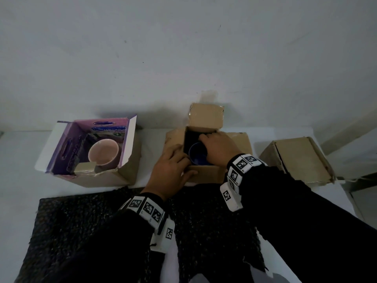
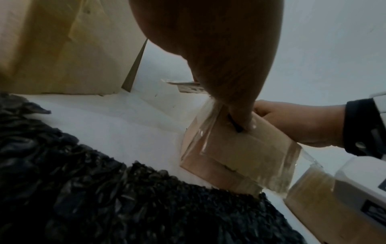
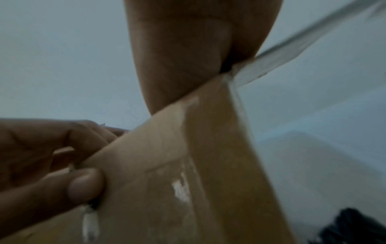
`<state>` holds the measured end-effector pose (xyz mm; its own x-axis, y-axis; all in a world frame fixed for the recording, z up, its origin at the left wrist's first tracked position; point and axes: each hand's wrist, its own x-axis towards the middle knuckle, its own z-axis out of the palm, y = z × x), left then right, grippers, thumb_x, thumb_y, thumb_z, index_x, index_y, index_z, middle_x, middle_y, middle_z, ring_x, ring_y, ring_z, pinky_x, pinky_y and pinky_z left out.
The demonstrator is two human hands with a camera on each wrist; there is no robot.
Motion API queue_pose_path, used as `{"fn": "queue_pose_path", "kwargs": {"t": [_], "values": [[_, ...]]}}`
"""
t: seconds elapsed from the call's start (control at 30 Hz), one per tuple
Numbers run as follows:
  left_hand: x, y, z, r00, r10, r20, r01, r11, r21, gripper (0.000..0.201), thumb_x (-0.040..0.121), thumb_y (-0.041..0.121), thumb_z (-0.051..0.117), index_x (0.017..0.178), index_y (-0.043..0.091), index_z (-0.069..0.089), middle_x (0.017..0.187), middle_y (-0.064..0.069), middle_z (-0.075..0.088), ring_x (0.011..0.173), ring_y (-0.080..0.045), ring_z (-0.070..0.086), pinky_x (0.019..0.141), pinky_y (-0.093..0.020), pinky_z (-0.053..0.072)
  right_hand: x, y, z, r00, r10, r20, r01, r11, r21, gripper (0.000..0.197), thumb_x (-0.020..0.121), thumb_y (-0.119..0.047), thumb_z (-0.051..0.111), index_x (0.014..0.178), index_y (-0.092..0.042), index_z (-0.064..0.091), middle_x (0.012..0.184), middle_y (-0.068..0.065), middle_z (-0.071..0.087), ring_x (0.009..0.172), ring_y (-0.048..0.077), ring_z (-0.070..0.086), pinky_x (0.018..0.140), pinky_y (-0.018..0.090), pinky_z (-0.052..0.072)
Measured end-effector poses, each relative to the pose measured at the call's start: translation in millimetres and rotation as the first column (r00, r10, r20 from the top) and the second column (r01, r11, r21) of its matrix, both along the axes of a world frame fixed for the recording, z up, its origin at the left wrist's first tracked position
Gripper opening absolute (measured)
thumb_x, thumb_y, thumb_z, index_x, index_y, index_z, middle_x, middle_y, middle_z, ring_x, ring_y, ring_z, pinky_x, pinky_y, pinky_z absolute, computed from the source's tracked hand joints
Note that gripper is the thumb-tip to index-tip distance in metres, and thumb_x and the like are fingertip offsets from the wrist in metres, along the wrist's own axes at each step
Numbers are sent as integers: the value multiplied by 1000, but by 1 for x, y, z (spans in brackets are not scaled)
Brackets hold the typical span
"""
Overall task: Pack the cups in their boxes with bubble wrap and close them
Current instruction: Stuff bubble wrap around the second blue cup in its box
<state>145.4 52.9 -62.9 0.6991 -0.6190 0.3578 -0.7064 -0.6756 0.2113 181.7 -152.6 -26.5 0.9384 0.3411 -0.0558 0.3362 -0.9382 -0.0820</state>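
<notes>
Both hands' grip [image 1: 201,149] flanks blue cup [image 1: 197,154] inside box [image 1: 206,172]

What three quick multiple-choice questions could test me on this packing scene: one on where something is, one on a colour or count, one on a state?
1. Where is the pink cup?
A. In the purple-lined box
B. On the bubble wrap
C. In the right-hand box

2. What colour is the cup in the middle box?
A. White
B. Dark blue
C. Pink

3. How is the right-hand box?
A. Flaps open
B. Crushed flat
C. Closed

Answers: 1 A, the cup sits inside the purple walls. 2 B, a blue rim shows between the left hand and right hand. 3 C, its top lies shut.
</notes>
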Motion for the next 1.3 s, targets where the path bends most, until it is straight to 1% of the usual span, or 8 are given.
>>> {"fn": "queue_pose_path", "kwargs": {"t": [0.3, 0.47, 0.67, 0.83, 0.93, 1.17, 1.23, 1.3], "values": [[-46, -3, 4, 991, 113, -70, -122, 982, -143, 29, 87, 28, 65, 114, 18, 67, 122, 1, 64, 123, -24, 49, 101, -42, 42, -135, -18, -2, 944, -105, 313, 8, 956, 295, 19, 78, -31, 62, 87, -15, 58, 87, 5, 56, 81, 25, 48, 67, 35, 36], [-85, 3, -2, 994, 100, -50, -110, 965, -238, 19, 84, 23, 64, 99, 13, 70, 120, -8, 61, 114, -27, 51, 96, -39, 46, -201, -24, -44, 977, -154, -148, 168, 982, 85, 70, 67, -81, 51, 113, -28, 52, 107, -2, 52, 98, 21, 50, 76, 36, 41], [-132, 10, -13, 952, 124, -279, -169, 975, -143, 42, 88, 58, 53, 112, 25, 61, 120, 6, 58, 112, -15, 52, 90, -38, 47, -223, -17, -52, 936, -333, -113, 351, 868, 350, 21, 81, -36, 68, 96, -23, 61, 98, -1, 57, 97, 24, 54, 75, 34, 43], [-156, -2, 5, 570, -166, -805, -417, 786, -457, 72, 70, 63, 74, 128, 32, 44, 123, 17, 56, 113, 8, 53, 95, -20, 46, -225, -18, -18, 870, -475, -128, 394, 517, 760, 26, 84, -27, 70, 76, -16, 48, 76, 2, 53, 72, 18, 52, 64, 32, 41], [-157, -15, 13, 395, -231, -889, -403, 826, -393, 63, 77, 49, 76, 131, 30, 52, 124, 13, 62, 115, -4, 58, 99, -25, 47, -220, -13, 1, 807, -549, -218, 419, 271, 866, 33, 83, -29, 71, 68, -14, 45, 71, 7, 50, 67, 17, 49, 64, 32, 41], [-145, -20, 46, 542, -121, -831, -227, 931, -284, 22, 102, 17, 45, 117, 29, 56, 121, -3, 62, 112, -22, 58, 93, -28, 45, -219, -29, 29, 894, -392, -218, 308, 183, 934, 52, 76, 1, 58, 119, -27, 53, 117, 1, 59, 109, 18, 60, 93, 32, 49], [-141, -15, 61, 620, -74, -781, -183, 954, -236, 4, 95, 35, 58, 99, 34, 56, 105, 0, 66, 96, -20, 62, 80, -26, 47, -216, -35, 34, 925, -334, -183, 289, 305, 907, 57, 77, 2, 54, 124, -30, 56, 121, 3, 60, 114, 14, 58, 97, 24, 46], [-137, -9, 74, 710, -26, -704, -48, 995, -85, 46, 72, 64, 71, 103, 31, 58, 101, 10, 66, 90, -7, 62, 79, -25, 51, -211, -38, 39, 935, -338, -109, 267, 466, 844, 37, 77, -1, 55, 102, -28, 64, 108, 5, 63, 103, 13, 59, 90, 21, 44]]}}
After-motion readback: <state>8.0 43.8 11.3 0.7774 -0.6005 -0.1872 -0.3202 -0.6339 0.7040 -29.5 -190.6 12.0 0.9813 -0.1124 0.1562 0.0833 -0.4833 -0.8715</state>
